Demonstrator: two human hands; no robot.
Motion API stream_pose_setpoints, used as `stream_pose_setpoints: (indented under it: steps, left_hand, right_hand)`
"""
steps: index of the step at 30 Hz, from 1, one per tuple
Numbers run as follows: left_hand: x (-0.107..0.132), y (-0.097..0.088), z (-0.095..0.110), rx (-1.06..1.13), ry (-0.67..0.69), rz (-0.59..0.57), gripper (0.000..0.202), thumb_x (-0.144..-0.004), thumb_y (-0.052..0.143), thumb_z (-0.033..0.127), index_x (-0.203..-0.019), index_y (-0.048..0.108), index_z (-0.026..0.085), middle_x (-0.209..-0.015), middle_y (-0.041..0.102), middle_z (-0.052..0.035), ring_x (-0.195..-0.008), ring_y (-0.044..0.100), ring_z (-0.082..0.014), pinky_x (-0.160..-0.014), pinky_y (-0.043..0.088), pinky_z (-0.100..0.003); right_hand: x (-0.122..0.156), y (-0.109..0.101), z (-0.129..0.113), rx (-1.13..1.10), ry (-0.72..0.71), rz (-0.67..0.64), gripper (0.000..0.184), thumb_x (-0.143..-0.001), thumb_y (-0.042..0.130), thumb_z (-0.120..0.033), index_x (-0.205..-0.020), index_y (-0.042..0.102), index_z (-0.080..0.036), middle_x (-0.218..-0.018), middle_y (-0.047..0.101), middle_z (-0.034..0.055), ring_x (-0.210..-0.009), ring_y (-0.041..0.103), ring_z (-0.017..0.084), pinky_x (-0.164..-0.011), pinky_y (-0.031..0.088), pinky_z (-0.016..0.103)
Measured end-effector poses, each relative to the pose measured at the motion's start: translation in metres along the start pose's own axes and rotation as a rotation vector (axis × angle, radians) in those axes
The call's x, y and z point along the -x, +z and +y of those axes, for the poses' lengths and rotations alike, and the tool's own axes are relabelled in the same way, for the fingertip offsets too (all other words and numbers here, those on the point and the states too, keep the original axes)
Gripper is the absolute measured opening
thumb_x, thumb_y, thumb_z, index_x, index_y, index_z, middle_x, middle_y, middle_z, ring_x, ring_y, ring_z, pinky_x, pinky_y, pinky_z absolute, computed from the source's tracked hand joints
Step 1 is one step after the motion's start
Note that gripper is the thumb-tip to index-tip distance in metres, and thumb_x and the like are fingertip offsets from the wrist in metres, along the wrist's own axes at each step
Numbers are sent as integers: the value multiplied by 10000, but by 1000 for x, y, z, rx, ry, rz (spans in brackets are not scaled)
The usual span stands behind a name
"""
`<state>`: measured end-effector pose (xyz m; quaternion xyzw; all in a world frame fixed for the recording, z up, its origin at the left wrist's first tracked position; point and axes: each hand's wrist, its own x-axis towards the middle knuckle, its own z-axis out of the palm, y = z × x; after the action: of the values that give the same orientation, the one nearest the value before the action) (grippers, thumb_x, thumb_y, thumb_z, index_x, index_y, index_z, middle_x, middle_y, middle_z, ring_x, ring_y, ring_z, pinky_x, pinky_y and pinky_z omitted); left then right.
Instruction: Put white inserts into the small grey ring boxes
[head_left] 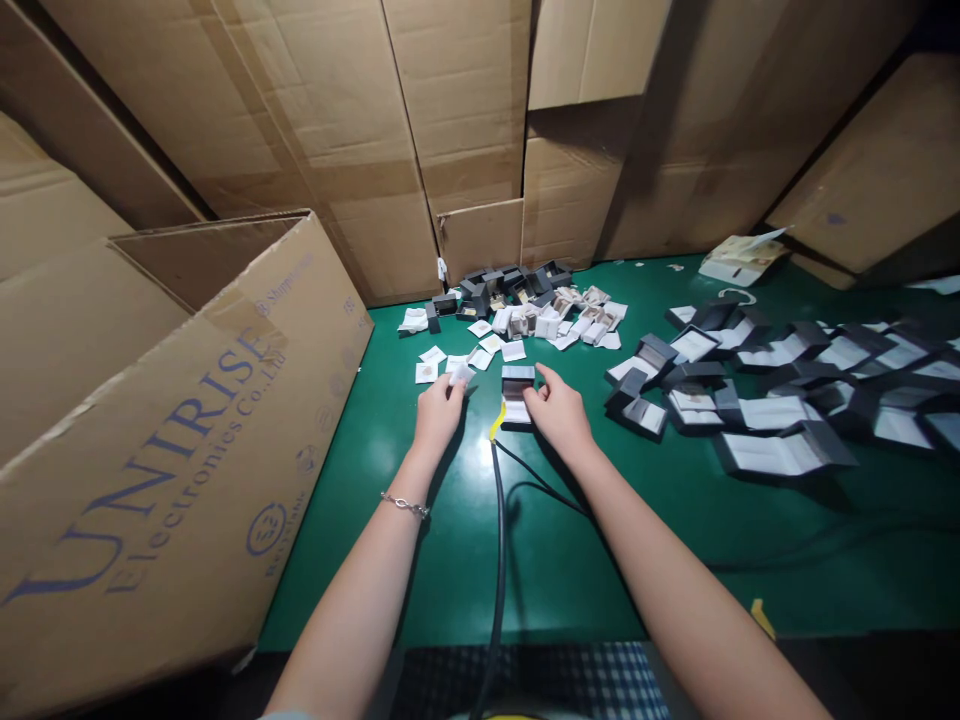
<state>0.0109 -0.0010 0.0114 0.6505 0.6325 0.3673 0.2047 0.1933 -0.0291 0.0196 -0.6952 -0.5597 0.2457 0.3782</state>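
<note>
My left hand (439, 413) is closed in a pinch on a small white square insert (460, 374). More white square inserts (427, 373) lie just beyond its fingertips. My right hand (561, 408) is at the right side of a small dark jewelry box (517, 373), its thumb against the box and its forefinger beside the lid. That box stands open on the green table, white inside. A yellow tag or tape (497, 422) on a black cable (499, 540) touches the box's front left corner.
Dark box parts (510, 285) and pale inserts (592, 318) are heaped at the back of the green table (360, 560). Several open jewelry boxes (780, 412) spread over the right. A large carton (225, 440) stands left; stacked cartons (465, 110) wall off the back.
</note>
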Motion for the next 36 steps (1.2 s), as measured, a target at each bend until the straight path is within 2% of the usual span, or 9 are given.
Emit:
stream_pose_setpoints:
  steps: [5,9,12,19,22,26,29,32,36]
  left_hand:
    - [0,6,7,594,-139,-9,255,-743,575,363,-870,565,142,-637,587,10,-480,452,-75,-477,348,-186]
    - [3,7,14,761,-185,-47,292,-750,570,405,-866,582,137,-602,545,22,-454,417,-58,-455,354,-180]
    - [6,7,17,792,-162,-69,315,-781,534,425,-899,608,142,-628,547,13,-465,420,-59,-455,365,-178]
    - [17,5,28,652,-30,-126,297,-765,573,417,-913,657,173,-765,632,-24,-679,550,-137,-589,424,-210]
    - [21,6,31,623,1,-151,288,-767,578,398,-940,653,180,-769,634,-24,-715,560,-152,-628,432,-223]
    - [23,9,29,588,48,-125,326,-814,521,387,-1068,588,194,-773,611,-17,-637,530,-122,-619,421,-224]
    - [24,12,27,512,93,-85,268,-840,474,378,-1002,581,193,-796,591,-18,-662,526,-118,-651,424,-229]
    - [24,15,26,298,240,-131,212,-815,512,366,-847,612,183,-836,570,-33,-764,528,-141,-732,439,-260]
    - [26,23,22,5,398,-206,291,-702,657,390,-932,645,212,-1087,510,-77,-1035,469,-236,-921,398,-396]
  right_hand:
    - [3,1,-4,-158,-133,171,570,-753,468,-327,-1294,410,-157,-630,451,-43,-629,477,143,-656,387,265]
    - [7,1,-10,-218,-214,217,511,-776,460,-314,-1263,429,-163,-648,433,-40,-616,454,133,-658,392,259]
    - [10,0,-12,-255,-247,181,402,-804,436,-319,-1169,526,-178,-652,471,-20,-617,464,138,-670,407,270]
    - [17,3,-17,-306,-329,-28,342,-767,531,-380,-1053,638,-226,-732,592,21,-631,512,151,-670,433,298]
    - [17,6,-20,-419,-239,-72,334,-691,607,-357,-997,649,-229,-744,605,11,-617,518,137,-650,448,293]
    - [11,8,-20,-745,-5,-173,268,-621,645,-364,-830,570,-213,-657,577,-27,-517,506,108,-503,446,257]
    - [5,5,-20,-913,115,-141,292,-596,667,-350,-763,468,-219,-565,544,-64,-468,515,91,-452,435,217]
    - [2,0,-20,-1042,197,-75,291,-599,661,-288,-737,414,-220,-565,558,-67,-524,580,91,-501,471,195]
    - [1,-4,-22,-1187,290,-28,252,-620,606,-184,-777,414,-226,-621,603,-59,-588,626,94,-556,514,194]
